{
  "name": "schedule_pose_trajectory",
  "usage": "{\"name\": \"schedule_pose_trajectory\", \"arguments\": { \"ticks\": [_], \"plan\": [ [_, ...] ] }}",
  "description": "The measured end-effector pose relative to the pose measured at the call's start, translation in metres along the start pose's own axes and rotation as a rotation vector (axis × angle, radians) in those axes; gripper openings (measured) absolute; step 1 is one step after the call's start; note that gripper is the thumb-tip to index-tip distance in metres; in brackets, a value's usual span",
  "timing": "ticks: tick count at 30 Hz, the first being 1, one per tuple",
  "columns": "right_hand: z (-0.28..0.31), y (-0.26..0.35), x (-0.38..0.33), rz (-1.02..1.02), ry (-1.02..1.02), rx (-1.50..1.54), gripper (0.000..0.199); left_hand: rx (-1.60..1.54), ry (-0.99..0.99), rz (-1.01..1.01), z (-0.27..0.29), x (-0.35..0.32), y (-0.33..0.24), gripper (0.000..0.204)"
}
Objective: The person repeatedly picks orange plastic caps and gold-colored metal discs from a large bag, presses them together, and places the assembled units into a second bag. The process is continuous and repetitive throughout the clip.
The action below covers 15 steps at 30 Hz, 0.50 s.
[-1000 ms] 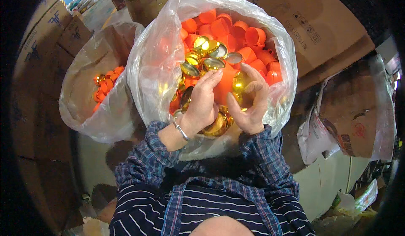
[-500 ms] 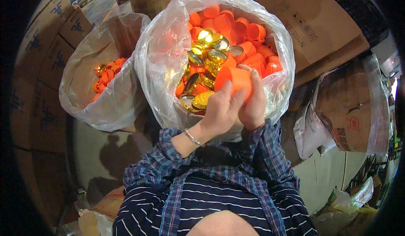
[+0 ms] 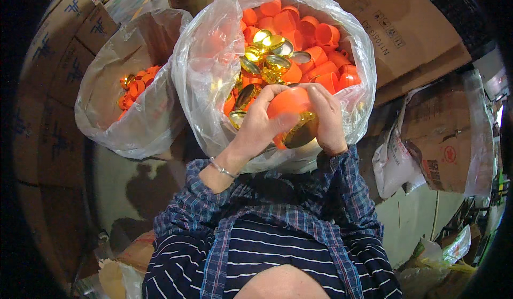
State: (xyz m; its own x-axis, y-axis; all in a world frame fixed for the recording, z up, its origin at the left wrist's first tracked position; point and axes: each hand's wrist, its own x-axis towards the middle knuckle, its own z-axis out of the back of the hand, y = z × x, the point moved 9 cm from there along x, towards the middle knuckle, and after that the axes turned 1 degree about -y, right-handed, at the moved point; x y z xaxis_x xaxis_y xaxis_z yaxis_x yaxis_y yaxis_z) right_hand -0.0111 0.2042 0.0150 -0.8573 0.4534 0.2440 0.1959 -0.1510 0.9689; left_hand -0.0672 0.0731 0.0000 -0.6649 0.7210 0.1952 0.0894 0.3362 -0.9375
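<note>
Over the big bag's near rim, my left hand [image 3: 255, 125] grips an orange plastic cup-shaped piece [image 3: 288, 102] from the left. Around its right side curl the fingers of my right hand [image 3: 327, 118]. At the lower side of that orange piece is a shiny gold round lid [image 3: 303, 132], between the two hands; whether it is seated in the piece I cannot tell. Beneath, a clear plastic bag [image 3: 193, 85] is filled with loose orange cup-shaped pieces [image 3: 326, 34] and several gold lids [image 3: 278, 62], the gold ones mostly at the left and middle.
Left of the big bag stands a smaller clear bag [image 3: 96, 122] with orange pieces [image 3: 138, 89] low inside. Stacked cardboard boxes [image 3: 53, 74] line the left side. A large carton [image 3: 411, 37] is behind on the right, with a white sack [image 3: 393, 165] near another carton [image 3: 449, 133].
The orange piece has been tilted between my hands and moved slightly nearer, so a gold lid now shows at its lower side. My left hand has shifted left around it.
</note>
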Motion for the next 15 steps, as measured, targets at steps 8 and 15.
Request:
{"name": "schedule_pose_trajectory", "arguments": {
  "ticks": [8, 15],
  "plan": [
    [0.0, 0.057, -0.025, 0.358, -0.058, -0.291, 0.036, 0.512, 0.015, -0.225, -0.016, -0.015, -0.038, 0.073],
    [0.01, -0.004, -0.024, -0.129, -0.176, 0.342, 0.046, 0.488, 0.031, -0.251, -0.024, -0.018, -0.034, 0.068]
  ]
}}
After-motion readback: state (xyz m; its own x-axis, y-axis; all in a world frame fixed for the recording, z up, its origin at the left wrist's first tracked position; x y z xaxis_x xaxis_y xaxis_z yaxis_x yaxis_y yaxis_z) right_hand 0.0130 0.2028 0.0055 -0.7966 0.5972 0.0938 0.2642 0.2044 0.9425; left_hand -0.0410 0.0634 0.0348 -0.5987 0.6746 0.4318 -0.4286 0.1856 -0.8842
